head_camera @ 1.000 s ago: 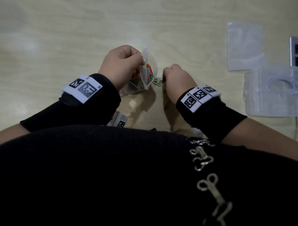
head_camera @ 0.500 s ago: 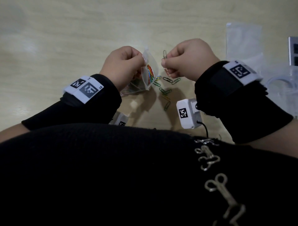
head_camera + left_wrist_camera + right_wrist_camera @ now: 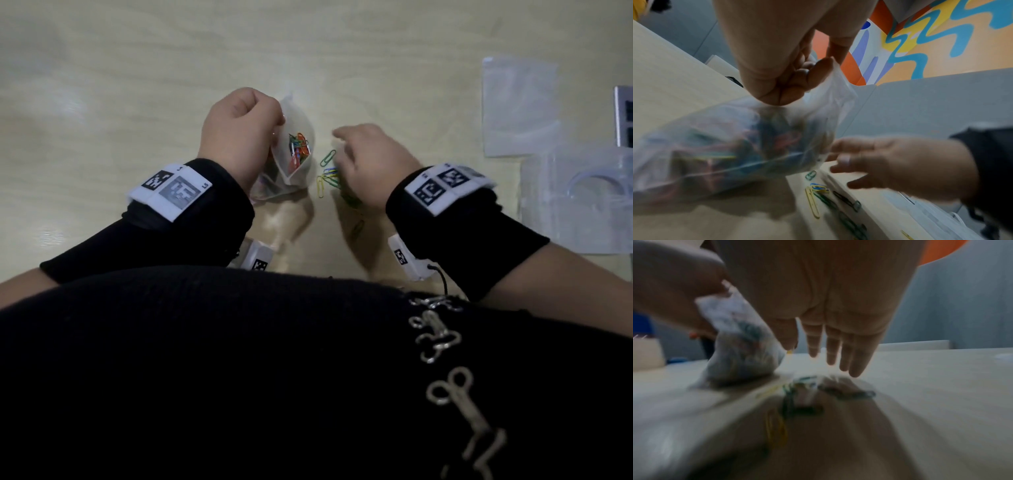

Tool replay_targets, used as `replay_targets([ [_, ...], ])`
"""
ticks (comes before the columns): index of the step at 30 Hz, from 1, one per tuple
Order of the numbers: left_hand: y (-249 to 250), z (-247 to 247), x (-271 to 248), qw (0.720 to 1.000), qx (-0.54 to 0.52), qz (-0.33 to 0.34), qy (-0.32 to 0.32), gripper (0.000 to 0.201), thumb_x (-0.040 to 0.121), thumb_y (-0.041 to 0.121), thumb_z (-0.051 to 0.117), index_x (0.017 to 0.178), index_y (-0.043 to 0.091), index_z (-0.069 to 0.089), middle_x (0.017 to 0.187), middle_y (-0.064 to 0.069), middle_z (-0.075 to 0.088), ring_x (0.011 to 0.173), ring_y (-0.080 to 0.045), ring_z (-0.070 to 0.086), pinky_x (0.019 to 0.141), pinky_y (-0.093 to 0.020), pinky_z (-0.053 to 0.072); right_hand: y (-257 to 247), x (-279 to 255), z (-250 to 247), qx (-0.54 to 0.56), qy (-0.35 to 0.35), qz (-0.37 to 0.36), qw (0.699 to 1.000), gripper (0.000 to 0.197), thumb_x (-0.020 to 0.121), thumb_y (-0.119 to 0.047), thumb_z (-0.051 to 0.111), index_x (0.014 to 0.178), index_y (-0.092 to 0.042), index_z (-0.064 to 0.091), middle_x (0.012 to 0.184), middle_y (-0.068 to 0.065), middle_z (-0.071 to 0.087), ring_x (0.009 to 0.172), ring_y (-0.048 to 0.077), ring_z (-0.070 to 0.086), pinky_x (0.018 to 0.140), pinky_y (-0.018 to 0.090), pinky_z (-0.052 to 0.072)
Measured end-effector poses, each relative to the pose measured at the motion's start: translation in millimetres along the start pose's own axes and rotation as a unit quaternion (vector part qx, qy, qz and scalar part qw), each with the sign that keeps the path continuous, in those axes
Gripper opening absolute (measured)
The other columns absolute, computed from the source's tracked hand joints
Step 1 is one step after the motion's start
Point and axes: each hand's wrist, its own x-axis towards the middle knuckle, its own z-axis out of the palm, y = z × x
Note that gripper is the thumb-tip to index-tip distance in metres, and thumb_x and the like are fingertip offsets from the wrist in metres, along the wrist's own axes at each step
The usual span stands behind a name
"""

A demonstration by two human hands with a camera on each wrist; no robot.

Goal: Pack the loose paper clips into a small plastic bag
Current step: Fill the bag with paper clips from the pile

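Left hand (image 3: 239, 135) pinches bag (image 3: 294, 150); right wrist view shows straight fingers (image 3: 857, 360).

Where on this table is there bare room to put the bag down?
Bare wood lies left of the left hand and beyond both hands. It is crowded between the bag and right hand, with loose clips, and far right, with clear plastic packaging.

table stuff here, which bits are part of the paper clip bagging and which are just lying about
Part of the job:
- small plastic bag, part-filled with coloured clips, gripped by the left hand
- loose paper clips on the table
- right hand, fingers straight above the clips

Just lying about:
- flat empty bag, far right
- clear plastic packaging beside it
- grey device at the right edge
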Motion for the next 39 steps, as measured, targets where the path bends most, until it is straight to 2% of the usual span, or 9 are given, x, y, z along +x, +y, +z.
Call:
replay_targets([
  [5,1,0,0,1.000,0.001,0.003,0.004,0.011,0.062,0.023,0.052,0.051,0.022,0.054,0.045,0.010,0.044,0.050,-0.014,0.039,0.054,-0.023,0.034,4,-17,36,-0.168,-0.103,-0.173,0.965,0.061,0.095,-0.046,0.041,0.148,-0.024,0.025,0.160,0.002,0.016,0.146,0.028,0.016,0.115,0.048,0.025],
  [11,1,-1,0,1.000,0.009,0.000,0.001,0.012,0.064,0.023,0.053,0.052,0.023,0.056,0.046,0.010,0.046,0.050,-0.015,0.043,0.052,-0.022,0.036,38,-36,23,-0.111,-0.078,-0.214,0.967,0.051,0.087,-0.023,0.056,0.137,-0.014,0.050,0.149,0.006,0.042,0.134,0.029,0.042,0.110,0.038,0.038],
  [15,1,2,-2,1.000,0.004,-0.003,-0.006,0.011,0.063,0.023,0.054,0.052,0.023,0.056,0.047,0.009,0.047,0.053,-0.017,0.045,0.059,-0.027,0.039,56,-34,20,-0.136,-0.047,-0.241,0.960,0.036,0.083,-0.014,0.047,0.112,-0.006,0.067,0.121,0.014,0.064,0.104,0.040,0.060,0.082,0.049,0.055],
  [24,2,13,-12,0.995,-0.008,0.014,-0.094,0.011,0.082,0.005,0.055,0.073,0.010,0.054,0.043,0.010,0.052,0.037,-0.005,0.050,0.043,-0.015,0.038,43,-24,6,-0.114,0.005,-0.075,0.991,0.021,0.089,-0.017,0.053,0.101,-0.014,0.069,0.108,0.010,0.060,0.101,0.031,0.057,0.082,0.034,0.045],
  [28,2,16,-14,0.991,0.009,0.020,-0.132,0.014,0.084,0.006,0.058,0.073,0.014,0.057,0.058,0.000,0.057,0.044,-0.007,0.053,0.048,-0.017,0.042,36,-19,-6,-0.020,0.024,0.037,0.999,0.014,0.084,-0.018,0.060,0.089,-0.024,0.072,0.099,-0.001,0.069,0.096,0.020,0.063,0.076,0.020,0.040],
  [31,-1,19,-14,0.989,0.021,0.017,-0.148,0.016,0.084,0.008,0.061,0.071,0.017,0.058,0.063,-0.002,0.058,0.047,-0.008,0.053,0.050,-0.019,0.043,24,-19,-21,0.187,0.040,0.093,0.977,0.013,0.076,-0.013,0.072,0.074,-0.025,0.070,0.083,-0.001,0.071,0.081,0.013,0.067,0.078,0.026,0.053],
  [34,-3,21,-13,0.988,0.016,0.011,-0.152,0.015,0.082,0.010,0.061,0.070,0.019,0.058,0.061,-0.001,0.058,0.046,-0.007,0.052,0.048,-0.019,0.042,2,-26,-35,0.405,0.027,0.099,0.909,0.018,0.076,0.000,0.073,0.069,-0.015,0.067,0.074,0.009,0.067,0.067,0.017,0.066,0.073,0.033,0.059],
  [36,-3,21,-13,0.987,0.016,0.008,-0.158,0.013,0.081,0.012,0.061,0.071,0.019,0.058,0.062,-0.003,0.058,0.045,-0.007,0.052,0.047,-0.019,0.041,-11,-27,-38,0.459,0.022,0.098,0.883,0.017,0.076,0.002,0.073,0.073,-0.012,0.062,0.070,0.007,0.062,0.065,0.018,0.065,0.069,0.030,0.059],
  [39,-3,21,-13,0.987,0.004,0.001,-0.163,0.006,0.076,0.015,0.059,0.071,0.018,0.058,0.060,-0.003,0.059,0.044,-0.008,0.053,0.046,-0.019,0.040,-24,-26,-38,0.418,0.033,0.089,0.903,0.011,0.081,-0.007,0.070,0.085,-0.012,0.060,0.079,0.009,0.064,0.077,0.023,0.071,0.075,0.038,0.061],
])
